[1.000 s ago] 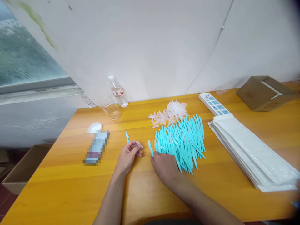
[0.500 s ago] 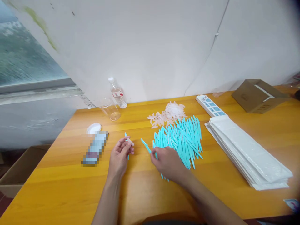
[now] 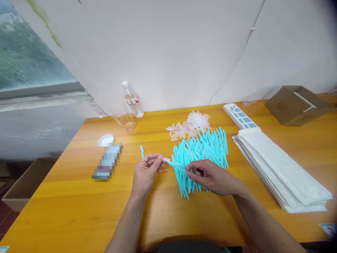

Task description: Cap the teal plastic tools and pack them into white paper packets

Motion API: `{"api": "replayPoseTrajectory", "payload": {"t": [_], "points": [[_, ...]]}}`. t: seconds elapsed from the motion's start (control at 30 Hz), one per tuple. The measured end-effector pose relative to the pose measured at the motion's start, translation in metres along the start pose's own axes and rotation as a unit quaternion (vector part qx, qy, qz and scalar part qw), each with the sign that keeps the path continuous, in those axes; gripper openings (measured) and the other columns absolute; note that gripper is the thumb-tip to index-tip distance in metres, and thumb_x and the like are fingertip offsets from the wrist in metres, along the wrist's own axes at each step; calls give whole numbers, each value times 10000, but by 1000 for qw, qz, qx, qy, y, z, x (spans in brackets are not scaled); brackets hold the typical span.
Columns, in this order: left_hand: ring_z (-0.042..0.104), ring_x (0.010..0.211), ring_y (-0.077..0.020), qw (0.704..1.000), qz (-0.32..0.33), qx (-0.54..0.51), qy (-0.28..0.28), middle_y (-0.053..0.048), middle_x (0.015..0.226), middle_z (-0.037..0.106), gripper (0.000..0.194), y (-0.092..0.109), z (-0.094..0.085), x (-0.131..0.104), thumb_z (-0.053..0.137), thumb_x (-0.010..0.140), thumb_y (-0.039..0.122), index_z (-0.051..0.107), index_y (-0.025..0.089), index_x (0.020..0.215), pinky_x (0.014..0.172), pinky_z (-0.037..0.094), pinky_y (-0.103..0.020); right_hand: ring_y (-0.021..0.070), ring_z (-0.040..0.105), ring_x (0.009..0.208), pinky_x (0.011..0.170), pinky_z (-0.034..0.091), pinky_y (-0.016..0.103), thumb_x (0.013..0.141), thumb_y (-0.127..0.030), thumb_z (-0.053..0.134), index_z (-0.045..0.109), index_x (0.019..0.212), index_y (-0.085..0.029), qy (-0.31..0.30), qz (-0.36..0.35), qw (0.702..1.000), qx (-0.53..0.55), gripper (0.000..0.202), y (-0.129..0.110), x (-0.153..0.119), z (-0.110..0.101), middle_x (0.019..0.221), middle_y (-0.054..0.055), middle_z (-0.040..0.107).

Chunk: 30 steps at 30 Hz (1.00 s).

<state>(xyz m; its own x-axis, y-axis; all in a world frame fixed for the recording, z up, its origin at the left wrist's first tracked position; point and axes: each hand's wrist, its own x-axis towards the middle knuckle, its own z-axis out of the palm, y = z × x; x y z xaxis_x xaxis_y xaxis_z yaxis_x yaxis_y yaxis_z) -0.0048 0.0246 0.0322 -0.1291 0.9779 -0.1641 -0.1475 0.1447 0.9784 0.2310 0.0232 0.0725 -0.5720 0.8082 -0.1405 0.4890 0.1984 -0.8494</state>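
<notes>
Between thumb and fingers, my left hand (image 3: 148, 173) pinches a small translucent pinkish cap (image 3: 165, 160). My right hand (image 3: 210, 176) grips a turquoise stick (image 3: 177, 165), whose narrow tip points left at the cap, very close to it. Whether they touch is unclear. Under and behind my right hand spreads a pile of turquoise sticks (image 3: 216, 146). Behind it lies a heap of translucent caps (image 3: 197, 121). A single turquoise stick (image 3: 142, 151) rests on the table just beyond my left hand.
A clear jar (image 3: 126, 121) and a water bottle (image 3: 133, 102) stand at the back left, near a white lid (image 3: 106, 140) and a pixelated flat object (image 3: 107, 162). To the right are a power strip (image 3: 240, 116), white plastic bags (image 3: 281, 172) and a cardboard box (image 3: 295, 107).
My left hand has moved right with the cap. The stick in my right hand has swung from slanting to nearly level, its tip now by the cap.
</notes>
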Motion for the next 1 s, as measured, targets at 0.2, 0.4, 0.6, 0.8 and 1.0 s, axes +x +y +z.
{"api": "replayPoseTrajectory", "payload": {"t": [0.2,0.4,0.6,0.8,1.0], "points": [[683,687,-143,1000,3,-17,3,-89,858,769,292,-1,-6,-4,775,770,372,667,143,916,562,497,-217,88,356,536,514,289,214,964,-363,478,632,815,-178,-17,-7,1000,-13,283,-1,-1,-2,590,-68,426],[659,637,-107,995,-34,-84,42,-54,775,746,335,-5,-11,-6,834,699,343,697,124,911,585,532,-199,108,476,672,643,389,222,973,-337,464,597,812,-184,-27,-34,999,-13,259,4,-2,-9,735,-25,557],[656,612,-100,996,-34,-57,58,-44,753,736,320,-8,-9,-14,845,689,346,699,117,858,591,550,-203,98,480,533,510,375,204,987,-394,433,576,900,-200,-108,24,992,54,257,10,3,-20,617,-49,538],[666,628,-108,999,-31,-10,39,-43,755,740,288,-6,-8,-21,816,728,361,702,123,843,603,557,-208,79,413,541,482,333,191,971,-428,479,579,876,-188,-78,-2,995,63,277,11,7,-22,661,-51,461],[661,622,-100,999,-40,-10,24,-28,748,733,271,-10,-7,-25,807,739,355,702,129,845,598,551,-196,88,393,566,510,321,215,987,-441,468,564,897,-184,-88,-4,994,63,289,19,4,-19,666,-51,442]]}}
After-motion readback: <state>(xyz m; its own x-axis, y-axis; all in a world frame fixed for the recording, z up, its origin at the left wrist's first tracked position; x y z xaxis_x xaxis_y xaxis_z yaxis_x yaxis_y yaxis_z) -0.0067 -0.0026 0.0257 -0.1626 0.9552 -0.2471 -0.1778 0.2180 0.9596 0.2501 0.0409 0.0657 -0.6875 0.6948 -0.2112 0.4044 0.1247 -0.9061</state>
